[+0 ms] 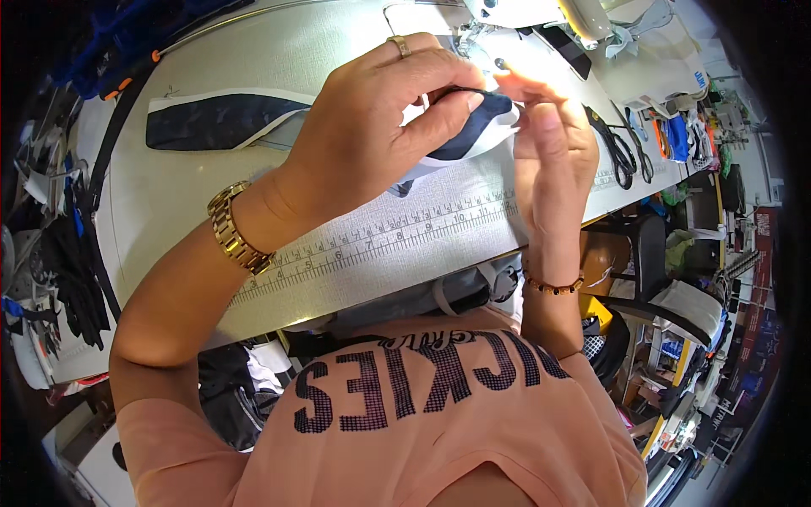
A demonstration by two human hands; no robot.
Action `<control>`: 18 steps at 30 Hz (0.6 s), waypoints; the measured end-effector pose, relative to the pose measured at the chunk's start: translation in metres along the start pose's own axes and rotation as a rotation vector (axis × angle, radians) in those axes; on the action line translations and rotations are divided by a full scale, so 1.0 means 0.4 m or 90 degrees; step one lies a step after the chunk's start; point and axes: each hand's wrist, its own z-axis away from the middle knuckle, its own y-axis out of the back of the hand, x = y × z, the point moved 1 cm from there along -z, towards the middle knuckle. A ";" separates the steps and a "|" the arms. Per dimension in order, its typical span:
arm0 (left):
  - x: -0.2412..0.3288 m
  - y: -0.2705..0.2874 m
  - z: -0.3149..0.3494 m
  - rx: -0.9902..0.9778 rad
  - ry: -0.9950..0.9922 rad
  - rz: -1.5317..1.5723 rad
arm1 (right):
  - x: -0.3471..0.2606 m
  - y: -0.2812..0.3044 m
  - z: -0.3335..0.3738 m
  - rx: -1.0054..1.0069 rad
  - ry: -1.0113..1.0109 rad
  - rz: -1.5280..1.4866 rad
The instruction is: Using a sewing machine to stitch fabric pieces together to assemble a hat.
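Note:
A navy fabric piece (469,131) with white edging is raised above the table, under the bright lamp. My left hand (372,110) pinches its upper edge between thumb and fingers. At the piece's right end, my right hand (553,139) has its thumb and curled fingers closed on the white edge; the exact grip is partly hidden by glare. A dark patterned strip (211,121) with a white border lies flat on the table to the left. It runs behind my left hand, so I cannot tell whether it joins the raised piece.
A sewing machine (515,13) stands at the far side of the white table (203,182). Black-handled scissors (621,152) lie right of my right hand. A printed measuring scale (367,245) runs along the near edge. Dark cloths (72,270) hang at the left.

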 end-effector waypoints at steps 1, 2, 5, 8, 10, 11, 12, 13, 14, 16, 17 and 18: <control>-0.001 -0.002 0.000 -0.001 0.000 0.002 | -0.008 -0.007 0.003 -0.036 0.015 0.056; -0.002 -0.003 0.001 0.004 0.013 0.011 | -0.003 -0.004 0.006 -0.034 0.014 0.057; -0.009 -0.011 0.005 0.011 0.035 0.027 | 0.011 0.012 0.004 -0.037 0.095 0.279; -0.018 -0.012 0.005 0.008 0.063 0.039 | 0.020 0.020 0.005 0.002 0.143 0.275; -0.016 -0.008 0.003 0.005 0.084 0.048 | 0.026 0.024 0.001 -0.001 0.137 0.288; -0.013 -0.006 0.001 -0.009 0.083 0.029 | 0.029 0.024 -0.002 -0.008 0.165 0.280; -0.010 -0.005 -0.002 -0.022 0.082 0.011 | 0.030 0.024 -0.002 -0.015 0.194 0.272; -0.005 -0.005 -0.004 -0.022 0.085 0.011 | 0.034 0.029 -0.001 -0.015 0.191 0.271; 0.003 -0.007 -0.005 -0.023 0.084 0.005 | 0.038 0.039 0.001 -0.012 0.190 0.331; 0.002 -0.010 -0.002 -0.023 0.084 -0.002 | 0.041 0.042 0.004 -0.009 0.189 0.390; -0.008 -0.013 0.004 -0.007 0.071 0.012 | 0.041 0.037 0.006 -0.001 0.204 0.390; -0.014 -0.014 0.009 0.009 0.058 0.026 | 0.040 0.033 0.007 0.007 0.218 0.389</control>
